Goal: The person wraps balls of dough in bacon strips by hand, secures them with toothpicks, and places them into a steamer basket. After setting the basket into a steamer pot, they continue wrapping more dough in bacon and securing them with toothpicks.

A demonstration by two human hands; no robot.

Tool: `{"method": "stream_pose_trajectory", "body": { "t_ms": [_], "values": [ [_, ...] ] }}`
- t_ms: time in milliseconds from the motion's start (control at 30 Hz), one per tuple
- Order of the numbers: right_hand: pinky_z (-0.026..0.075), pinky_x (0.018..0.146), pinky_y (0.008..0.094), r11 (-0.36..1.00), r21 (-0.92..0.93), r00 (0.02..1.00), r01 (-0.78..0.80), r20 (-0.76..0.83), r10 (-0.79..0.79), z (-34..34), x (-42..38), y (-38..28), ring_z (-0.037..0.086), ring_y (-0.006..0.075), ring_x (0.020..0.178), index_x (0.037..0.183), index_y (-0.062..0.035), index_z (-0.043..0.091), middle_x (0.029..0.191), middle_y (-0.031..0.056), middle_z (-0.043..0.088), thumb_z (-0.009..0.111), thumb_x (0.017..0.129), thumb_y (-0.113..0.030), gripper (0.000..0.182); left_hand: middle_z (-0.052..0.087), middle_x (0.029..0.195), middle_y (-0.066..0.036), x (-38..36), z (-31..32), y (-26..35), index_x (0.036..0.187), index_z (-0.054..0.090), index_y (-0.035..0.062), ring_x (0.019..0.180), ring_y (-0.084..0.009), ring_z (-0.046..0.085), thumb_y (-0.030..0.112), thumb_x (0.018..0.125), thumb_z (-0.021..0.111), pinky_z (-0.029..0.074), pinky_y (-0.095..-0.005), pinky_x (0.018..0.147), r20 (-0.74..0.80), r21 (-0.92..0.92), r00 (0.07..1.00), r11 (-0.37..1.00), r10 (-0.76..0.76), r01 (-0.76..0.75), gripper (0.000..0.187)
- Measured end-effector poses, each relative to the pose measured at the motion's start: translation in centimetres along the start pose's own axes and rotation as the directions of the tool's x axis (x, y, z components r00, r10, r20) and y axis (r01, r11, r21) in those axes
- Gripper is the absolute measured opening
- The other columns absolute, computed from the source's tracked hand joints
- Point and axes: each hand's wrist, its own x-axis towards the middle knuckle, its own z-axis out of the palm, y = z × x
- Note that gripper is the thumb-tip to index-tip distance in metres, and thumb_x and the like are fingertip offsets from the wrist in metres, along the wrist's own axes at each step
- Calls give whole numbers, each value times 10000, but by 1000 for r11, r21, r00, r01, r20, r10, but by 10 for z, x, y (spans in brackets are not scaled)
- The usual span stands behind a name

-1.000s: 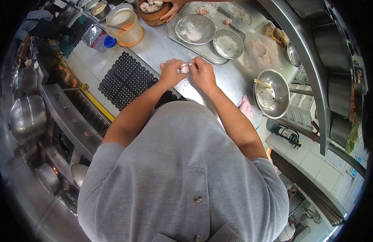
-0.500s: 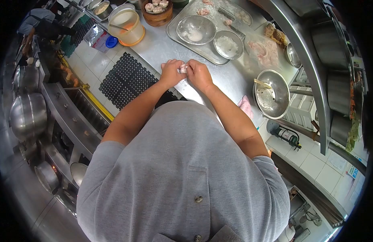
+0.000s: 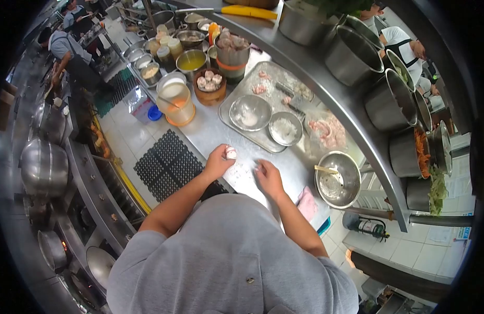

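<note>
My left hand (image 3: pixel 218 161) is closed round a small pinkish-white dumpling (image 3: pixel 231 153) above the steel worktop (image 3: pixel 205 131). To its right, my right hand (image 3: pixel 268 177) is apart from the dumpling, its fingers loosely spread and nothing visible between them. Beyond my hands lies a metal tray (image 3: pixel 263 142) with a bowl of white paste (image 3: pixel 251 113) and a bowl of white flakes (image 3: pixel 285 129). A round wooden steamer (image 3: pixel 210 97) with several dumplings stands at the back left of the worktop.
A plastic tub (image 3: pixel 176 104) with orange filling stands near the steamer. At the right is a steel bowl (image 3: pixel 346 183) with a brush-like tool, beside a pink cloth (image 3: pixel 308 204). A steel shelf (image 3: pixel 336 94) with pots arches overhead. Other people stand at the far left and upper right.
My hands have parted: the right one let go of the dumpling, which stays in the left. The view has tilted up, showing more pots and people.
</note>
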Motion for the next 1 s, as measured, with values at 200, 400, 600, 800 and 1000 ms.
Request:
{"method": "stream_pose_trajectory", "body": {
  "t_ms": [200,400,600,800,1000],
  "values": [
    [620,947,382,977,55,976,-206,-57,209,-35,-59,27,809,282,1026,1297,36,778,1122,209,826,736,1038,-171,334,734,1098,-82,110,-43,47,1234,640,-7,968,-178,710,12,842,808,582,-343,846,-156,-214,987,977,-40,6,427],
    [566,784,321,983,125,973,-131,-174,151,-40,-70,36,675,146,800,1231,19,816,892,90,770,753,1024,-144,271,730,1053,-126,262,-94,188,1319,619,-43,786,-225,706,-12,895,747,560,-351,645,-319,-296,946,954,-52,-47,444],
    [608,858,394,996,70,989,-50,-138,59,-39,-80,19,781,302,917,1221,11,813,1076,208,815,743,1048,-202,282,768,1394,-211,385,-128,216,1375,732,18,1268,-333,751,183,1062,608,597,-436,999,-367,615,755,750,544,-242,375],
    [612,862,395,996,-84,996,-39,-87,32,-56,-96,10,790,321,949,1255,8,803,1148,216,812,760,1030,-191,304,707,1546,-147,411,-136,207,1472,717,75,1463,-307,646,282,1117,525,525,-434,1205,-107,921,817,366,567,-133,453],
    [614,850,418,987,-153,998,-50,-52,43,-65,-93,2,786,349,933,1223,10,806,1116,215,800,738,1039,-196,284,797,1383,-153,438,-149,192,1374,773,66,1316,-307,748,328,1095,570,595,-433,1116,-41,840,905,505,423,-198,434]
  ]
}}
